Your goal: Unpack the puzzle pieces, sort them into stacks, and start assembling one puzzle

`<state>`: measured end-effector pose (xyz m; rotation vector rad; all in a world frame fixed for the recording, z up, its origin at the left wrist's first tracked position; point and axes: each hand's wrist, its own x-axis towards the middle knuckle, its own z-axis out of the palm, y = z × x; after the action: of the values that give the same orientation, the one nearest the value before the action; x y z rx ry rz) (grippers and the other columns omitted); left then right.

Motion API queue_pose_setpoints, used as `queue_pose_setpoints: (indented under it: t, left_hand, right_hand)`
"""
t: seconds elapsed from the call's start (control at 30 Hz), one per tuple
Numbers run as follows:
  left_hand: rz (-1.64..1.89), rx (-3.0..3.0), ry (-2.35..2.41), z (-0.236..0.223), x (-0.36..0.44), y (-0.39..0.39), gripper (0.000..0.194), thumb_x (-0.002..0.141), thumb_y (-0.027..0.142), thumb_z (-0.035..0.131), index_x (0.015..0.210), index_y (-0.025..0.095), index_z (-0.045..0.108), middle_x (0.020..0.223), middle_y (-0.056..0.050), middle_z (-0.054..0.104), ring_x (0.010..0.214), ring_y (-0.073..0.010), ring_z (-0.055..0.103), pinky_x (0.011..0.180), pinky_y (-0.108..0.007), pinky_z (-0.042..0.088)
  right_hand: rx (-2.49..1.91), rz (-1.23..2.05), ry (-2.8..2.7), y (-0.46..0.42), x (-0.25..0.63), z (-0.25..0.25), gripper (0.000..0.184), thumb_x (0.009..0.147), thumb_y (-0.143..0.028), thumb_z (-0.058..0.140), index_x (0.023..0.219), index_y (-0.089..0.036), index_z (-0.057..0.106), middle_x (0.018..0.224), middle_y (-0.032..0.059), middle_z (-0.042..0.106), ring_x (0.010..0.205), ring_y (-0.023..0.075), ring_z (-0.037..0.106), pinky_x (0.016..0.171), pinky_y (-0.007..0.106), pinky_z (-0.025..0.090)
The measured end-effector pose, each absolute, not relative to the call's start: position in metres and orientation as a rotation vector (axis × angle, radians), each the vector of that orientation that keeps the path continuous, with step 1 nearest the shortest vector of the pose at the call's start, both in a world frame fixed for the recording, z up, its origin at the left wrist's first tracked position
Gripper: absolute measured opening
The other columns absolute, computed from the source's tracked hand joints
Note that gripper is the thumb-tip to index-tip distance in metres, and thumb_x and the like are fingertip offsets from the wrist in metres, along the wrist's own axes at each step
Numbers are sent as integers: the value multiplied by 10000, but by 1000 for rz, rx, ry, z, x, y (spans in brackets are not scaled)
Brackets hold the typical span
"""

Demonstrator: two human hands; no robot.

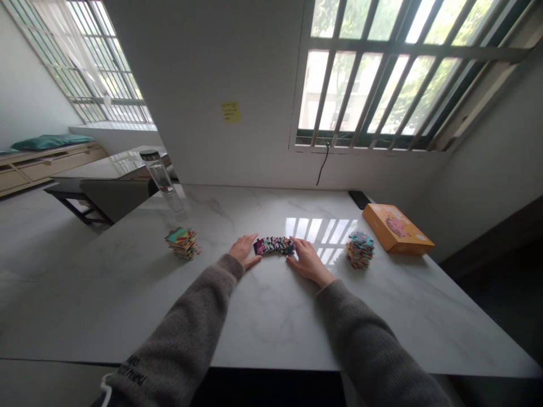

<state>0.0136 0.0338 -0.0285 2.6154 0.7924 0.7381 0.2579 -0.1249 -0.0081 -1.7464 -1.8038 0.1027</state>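
A row of jigsaw puzzle pieces [275, 245] lies leaning on the marble-patterned table, tipped over one another, with a purple piece at its left end. My left hand [243, 250] cups that end, its fingers behind and its thumb in front. Around the right end, my right hand [309, 261] holds the pieces between fingers and thumb. One stack of puzzle pieces [182, 243] stands to the left of my hands, slightly uneven. To the right is another stack of puzzle pieces [360, 249] with a blue piece on top.
An orange box [396, 229] lies at the table's right edge, with a black phone [359, 199] behind it. At the back left stands a clear bottle [156, 171] with a dark lid. The wall carries a yellow note [231, 112]; a black cable [323, 164] hangs below the barred window.
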Motion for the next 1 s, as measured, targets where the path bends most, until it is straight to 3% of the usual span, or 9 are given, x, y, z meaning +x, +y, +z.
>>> queue_pose_setpoints:
  t: [0.17,0.3,0.63,0.8,1.0]
  left_hand:
    - [747,2600,817,-24,6,38,456,794,390,712,1198,195,632,1168,-106,682,1093,-289,585,1007,-450,466]
    - [782,2585,782,-16,10,38,288,840,368,681,1077,203,671,1108,-79,719,1054,-266,603,983,-430,476]
    - [851,2486,758,-11,6,40,251,832,393,724,976,197,662,1013,-76,710,978,-253,648,925,-395,504]
    - [828,2566,735,-11,3,45,182,815,327,744,897,199,643,968,-69,707,949,-254,641,898,-399,516]
    - [1142,2591,616,2,0,29,143,855,312,703,890,203,617,1016,-82,691,975,-249,620,924,-421,504]
  right_hand:
    - [-1693,-52,-1822,-138,244,5,563,893,-199,583,1446,-221,478,1408,130,501,1304,308,421,1114,505,401]
    - [-1569,-120,-2035,-143,211,15,559,921,-125,505,1455,-288,478,1468,70,496,1338,306,392,1129,529,364]
    - [-1596,-56,-2147,-137,190,11,487,924,-170,537,1404,-254,537,1503,88,473,1324,323,391,1103,537,371]
    - [-1564,-60,-2106,-147,197,9,444,901,-133,547,1338,-209,581,1378,134,552,1284,309,427,1059,502,414]
    - [-1461,124,-1779,-144,203,13,386,932,-158,488,1302,-218,579,1157,109,656,1109,259,565,1004,470,450]
